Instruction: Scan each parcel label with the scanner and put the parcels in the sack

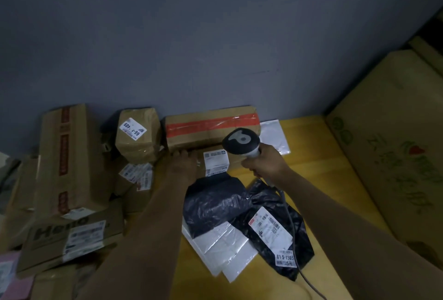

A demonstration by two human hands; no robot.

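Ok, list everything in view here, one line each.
scanner: one, dark grey, above the labelled box
labelled box: one, brown, table centre
red-taped box: one, brown, against the wall
cartons: several, brown, stacked at left
plain bag: one, black, front centre
labelled bag: one, black, right of the plain bag
mailers: several, white, under the plain bag; one more by the wall
large carton: one, tan, right
table: one, yellow
left hand: flat on the labelled box
right hand: grips the scanner
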